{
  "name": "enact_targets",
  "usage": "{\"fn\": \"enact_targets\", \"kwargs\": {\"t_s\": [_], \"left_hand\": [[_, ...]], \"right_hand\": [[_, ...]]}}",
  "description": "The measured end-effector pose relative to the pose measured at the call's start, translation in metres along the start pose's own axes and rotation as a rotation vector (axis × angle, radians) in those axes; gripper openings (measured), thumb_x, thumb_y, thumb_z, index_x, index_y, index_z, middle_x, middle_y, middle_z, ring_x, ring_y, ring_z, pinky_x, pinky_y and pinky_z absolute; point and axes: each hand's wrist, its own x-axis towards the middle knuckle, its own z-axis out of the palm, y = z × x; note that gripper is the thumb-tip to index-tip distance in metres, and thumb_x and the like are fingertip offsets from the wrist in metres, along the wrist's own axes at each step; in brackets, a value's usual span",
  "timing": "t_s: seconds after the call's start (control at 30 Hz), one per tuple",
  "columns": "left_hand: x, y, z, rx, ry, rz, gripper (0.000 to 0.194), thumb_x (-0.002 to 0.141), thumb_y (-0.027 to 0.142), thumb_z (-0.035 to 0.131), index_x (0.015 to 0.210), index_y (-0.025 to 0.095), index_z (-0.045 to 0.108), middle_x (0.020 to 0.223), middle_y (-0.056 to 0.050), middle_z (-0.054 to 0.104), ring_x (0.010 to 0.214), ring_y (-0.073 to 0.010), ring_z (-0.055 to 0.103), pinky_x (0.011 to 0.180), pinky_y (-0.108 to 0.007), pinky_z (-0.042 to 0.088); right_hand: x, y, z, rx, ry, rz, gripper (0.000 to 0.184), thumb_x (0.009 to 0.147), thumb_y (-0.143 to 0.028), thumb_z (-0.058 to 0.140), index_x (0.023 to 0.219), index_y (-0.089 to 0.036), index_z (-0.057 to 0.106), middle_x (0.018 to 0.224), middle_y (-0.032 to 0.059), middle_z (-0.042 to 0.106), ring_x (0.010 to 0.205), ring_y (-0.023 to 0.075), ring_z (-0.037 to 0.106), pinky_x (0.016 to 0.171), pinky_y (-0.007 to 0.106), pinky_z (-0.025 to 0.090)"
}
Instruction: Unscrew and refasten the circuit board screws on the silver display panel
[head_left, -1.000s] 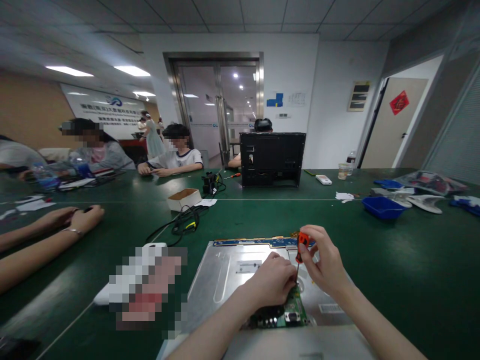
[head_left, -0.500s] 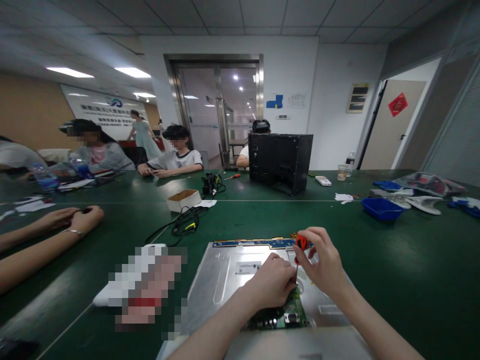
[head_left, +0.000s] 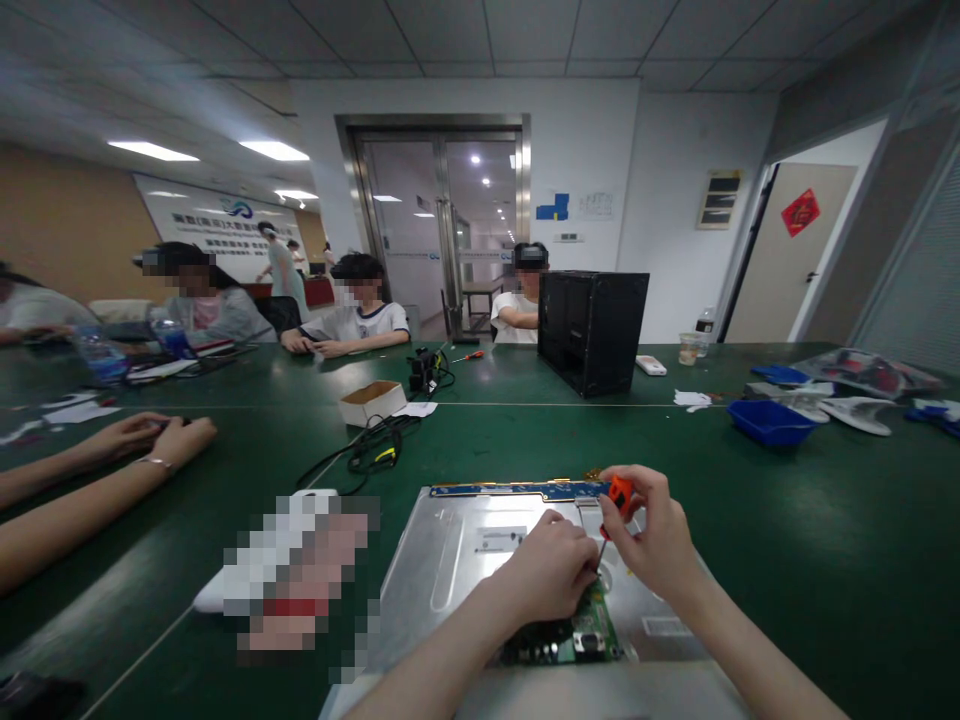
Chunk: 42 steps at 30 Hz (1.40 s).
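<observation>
An orange-and-black screwdriver [head_left: 619,494] is gripped by its handle in my right hand [head_left: 654,530]. Its thin shaft slants down to the green circuit board [head_left: 596,622] on the metal back of a flat panel [head_left: 420,570]. My left hand [head_left: 551,562] rests over the board, fingers curled together around the shaft's lower end. The screwdriver's tip and whatever lies between those fingertips are hidden. Along the panel's far edge runs a narrow blue circuit strip [head_left: 525,490].
Black cables [head_left: 375,445] and a small open box [head_left: 373,402] lie beyond the panel, to the left. A blue tray [head_left: 772,422] stands to the right. Across the table a person handles a black computer case [head_left: 600,330]. Another person's hands [head_left: 176,440] are at the left.
The screwdriver handle now leans more to the right, and my right hand has shifted slightly with it. Across the table, the black case has turned and moved right, showing more of the person behind.
</observation>
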Motion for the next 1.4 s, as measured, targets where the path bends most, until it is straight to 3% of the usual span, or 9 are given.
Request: {"fn": "enact_targets", "kwargs": {"t_s": [0.27, 0.5, 0.63, 0.77, 0.97, 1.2, 1.4], "left_hand": [[0.001, -0.001, 0.001, 0.000, -0.005, -0.001, 0.005, 0.087, 0.018, 0.064, 0.082, 0.018, 0.064, 0.086, -0.004, 0.072, 0.086, -0.0228, 0.067, 0.082, -0.035, 0.043], [0.001, 0.001, 0.001, 0.004, 0.000, -0.010, 0.006, 0.087, 0.016, 0.064, 0.082, 0.018, 0.066, 0.087, -0.004, 0.073, 0.086, -0.0227, 0.068, 0.083, -0.035, 0.043], [0.000, 0.001, 0.001, 0.003, 0.002, -0.014, 0.006, 0.087, 0.015, 0.063, 0.083, 0.018, 0.066, 0.087, -0.003, 0.073, 0.086, -0.0221, 0.068, 0.085, -0.035, 0.043], [0.000, 0.001, 0.000, 0.008, -0.003, -0.011, 0.007, 0.086, 0.015, 0.062, 0.081, 0.018, 0.065, 0.088, -0.004, 0.073, 0.086, -0.0219, 0.068, 0.084, -0.035, 0.043], [-0.002, 0.002, 0.001, 0.024, -0.003, -0.021, 0.007, 0.087, 0.015, 0.062, 0.082, 0.017, 0.065, 0.092, -0.005, 0.073, 0.090, -0.0231, 0.068, 0.087, -0.036, 0.042], [-0.003, 0.004, 0.000, 0.038, -0.016, -0.028, 0.008, 0.090, 0.017, 0.060, 0.084, 0.017, 0.064, 0.092, -0.006, 0.073, 0.090, -0.0229, 0.067, 0.088, -0.036, 0.043], [-0.003, 0.002, 0.005, 0.031, -0.019, 0.000, 0.005, 0.090, 0.018, 0.061, 0.091, 0.016, 0.066, 0.097, -0.006, 0.073, 0.093, -0.0239, 0.067, 0.089, -0.037, 0.043]], "right_hand": [[0.007, -0.008, -0.006, 0.064, -0.049, -0.048, 0.021, 0.100, -0.018, 0.041, 0.118, -0.023, 0.049, 0.103, 0.0086, 0.065, 0.069, 0.0157, 0.069, 0.055, 0.026, 0.056], [0.002, -0.002, -0.001, 0.022, -0.041, -0.010, 0.021, 0.099, -0.029, 0.053, 0.118, -0.022, 0.047, 0.095, 0.0064, 0.070, 0.052, 0.0131, 0.062, 0.049, 0.026, 0.054], [0.000, -0.001, 0.000, 0.043, -0.041, 0.027, 0.021, 0.100, -0.028, 0.047, 0.120, -0.022, 0.045, 0.095, 0.0075, 0.072, 0.061, 0.0163, 0.068, 0.055, 0.028, 0.057], [0.000, -0.001, 0.000, 0.058, -0.058, 0.037, 0.023, 0.102, -0.028, 0.044, 0.124, -0.022, 0.044, 0.100, 0.0083, 0.071, 0.056, 0.0140, 0.065, 0.054, 0.029, 0.058], [0.001, 0.004, 0.005, 0.096, 0.000, 0.004, 0.029, 0.096, -0.035, 0.061, 0.117, -0.023, 0.045, 0.104, 0.0085, 0.065, 0.061, 0.0134, 0.064, 0.052, 0.027, 0.058], [0.001, 0.001, 0.008, 0.067, 0.045, -0.009, 0.019, 0.098, -0.027, 0.058, 0.115, -0.023, 0.051, 0.099, 0.0051, 0.059, 0.062, 0.0122, 0.062, 0.049, 0.025, 0.056], [0.000, -0.005, 0.005, 0.102, 0.054, -0.043, 0.020, 0.097, -0.019, 0.056, 0.117, -0.023, 0.053, 0.100, 0.0065, 0.060, 0.065, 0.0133, 0.065, 0.050, 0.025, 0.058]]}}
